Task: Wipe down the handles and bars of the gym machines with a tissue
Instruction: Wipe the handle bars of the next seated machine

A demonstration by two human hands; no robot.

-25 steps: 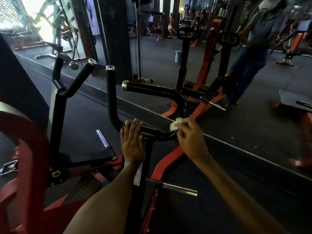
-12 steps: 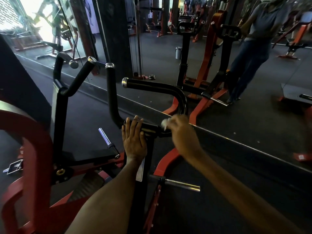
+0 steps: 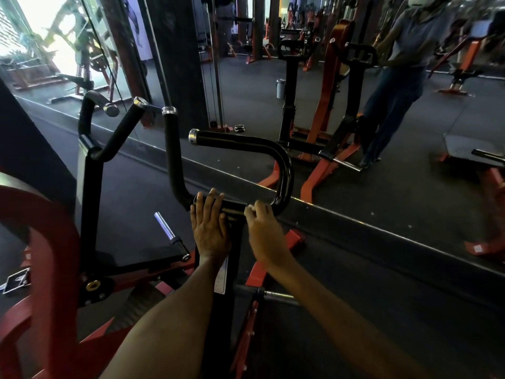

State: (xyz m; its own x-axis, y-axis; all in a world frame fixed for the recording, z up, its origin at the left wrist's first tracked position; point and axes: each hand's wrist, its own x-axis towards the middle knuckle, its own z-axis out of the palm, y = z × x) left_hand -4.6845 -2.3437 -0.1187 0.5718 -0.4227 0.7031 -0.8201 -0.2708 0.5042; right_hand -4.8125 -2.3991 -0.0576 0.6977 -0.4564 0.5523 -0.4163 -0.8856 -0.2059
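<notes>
A black curved handlebar [image 3: 284, 170] rises from the machine's central post in front of me, ending in a chrome cap at the upper left. My left hand [image 3: 210, 228] rests flat on the lower crossbar with its fingers straight. My right hand [image 3: 262, 228] pinches a small white tissue [image 3: 250, 207] against the crossbar, just left of the bend. Most of the tissue is hidden under the fingers. A second black handle [image 3: 170, 154] stands upright to the left.
Another black forked handle [image 3: 109, 143] and a red frame [image 3: 52, 242] stand at the left. Chrome weight pegs [image 3: 166, 228] stick out below. A wall mirror [image 3: 382, 132] ahead reflects the machine and a person.
My right hand with the tissue has slid left and down along the bend onto the lower crossbar, closer to my left hand. The left hand stayed in place.
</notes>
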